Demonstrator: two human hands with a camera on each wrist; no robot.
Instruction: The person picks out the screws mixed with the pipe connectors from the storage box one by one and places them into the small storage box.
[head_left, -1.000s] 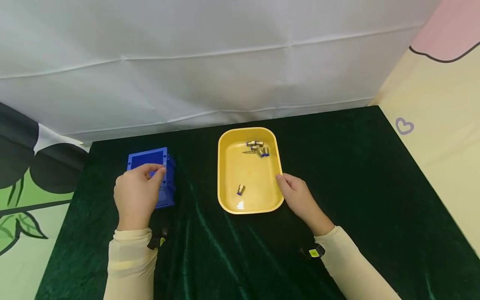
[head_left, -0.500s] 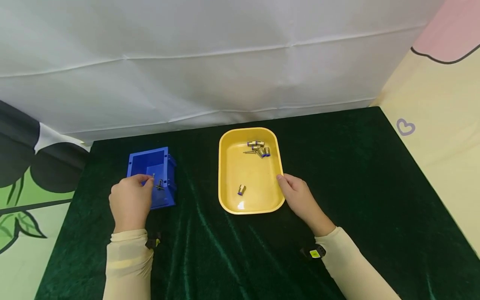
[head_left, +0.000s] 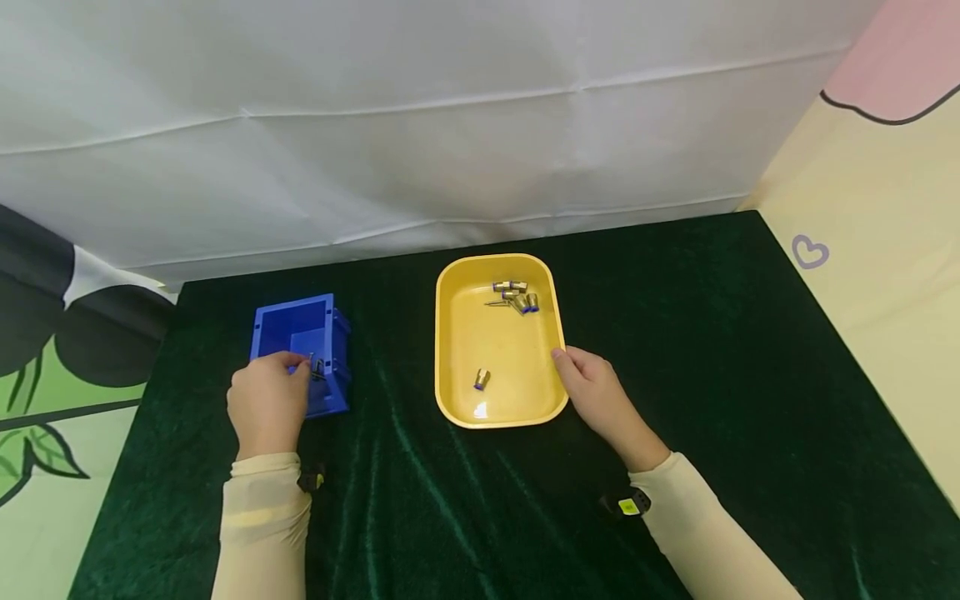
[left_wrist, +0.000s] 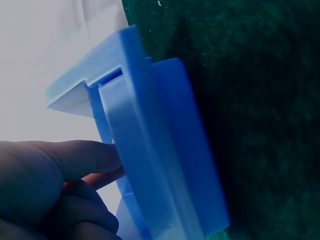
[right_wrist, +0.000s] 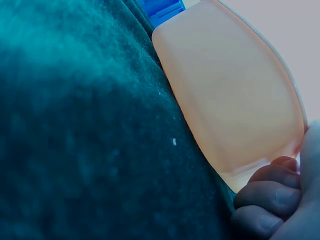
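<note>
My left hand (head_left: 267,406) reaches over the near left part of a blue plastic bin (head_left: 330,333), thumb and index finger together inside its opening. A small shiny metal piece (head_left: 311,357) shows at those fingertips, mostly hidden by them. Several thin dark metal pieces (head_left: 318,372) lie in the bin beside the fingers. In the left wrist view, the bin's wall (left_wrist: 145,135) covers the fingertips. My right hand (head_left: 596,396) grips the right rim of a yellow tray (head_left: 480,342), thumb over the edge, other fingers curled against its outer side (right_wrist: 270,195).
Several brass push-in fittings (head_left: 521,302) with blue collars are bunched at the tray's far right, with a thin pin-like metal piece (head_left: 497,303) beside them. One fitting (head_left: 482,379) lies alone near the front. Dark green cloth (head_left: 405,517) covers the table; a white curtain (head_left: 420,167) hangs behind.
My left hand has lowered from above the bin's right rim toward its near left inside, then shifted slightly right. More of the bin's inside shows. The right hand and tray stay put.
</note>
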